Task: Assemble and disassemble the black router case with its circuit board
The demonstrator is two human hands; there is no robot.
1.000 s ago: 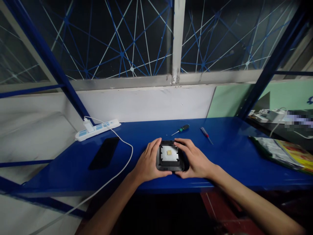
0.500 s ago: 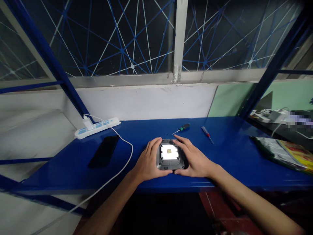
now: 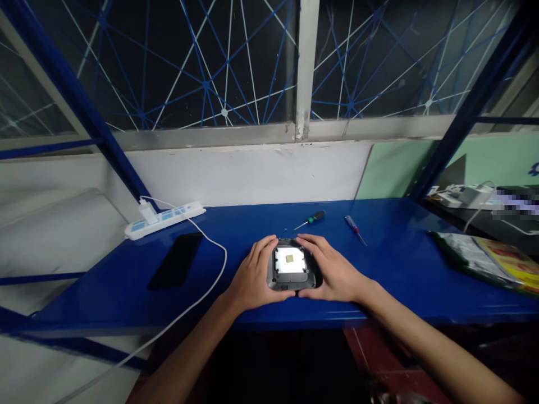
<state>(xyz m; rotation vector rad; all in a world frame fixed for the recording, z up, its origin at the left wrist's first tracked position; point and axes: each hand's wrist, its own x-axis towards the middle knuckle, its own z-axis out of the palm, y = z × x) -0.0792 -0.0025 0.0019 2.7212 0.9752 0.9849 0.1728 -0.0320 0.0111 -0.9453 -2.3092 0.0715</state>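
Observation:
Between my hands is a small dark grey electronic device (image 3: 290,277) with rounded corners. A bright silver plate with a tan square in its middle covers much of its upper face. My left hand (image 3: 255,275) grips the left side, thumb along the near edge and fingers toward the far corner. From the right, my right hand (image 3: 333,270) clasps it the same way. Beyond the device lies a screwdriver with a green and black handle (image 3: 315,216). Another screwdriver with a clear and red handle (image 3: 352,225) rests farther right. The device's underside is hidden.
The blue table (image 3: 391,252) holds a black phone (image 3: 177,261) on the left. A white power strip (image 3: 166,220) stands at the back left, its white cable (image 3: 219,264) crossing the table. On the right lies a colourful plastic bag (image 3: 484,261). Blue frame posts rise at both sides.
The view has shifted slightly, so everything sits a little more to the left. Both hands keep their hold on the device; my right fingers have closed in slightly at its far edge.

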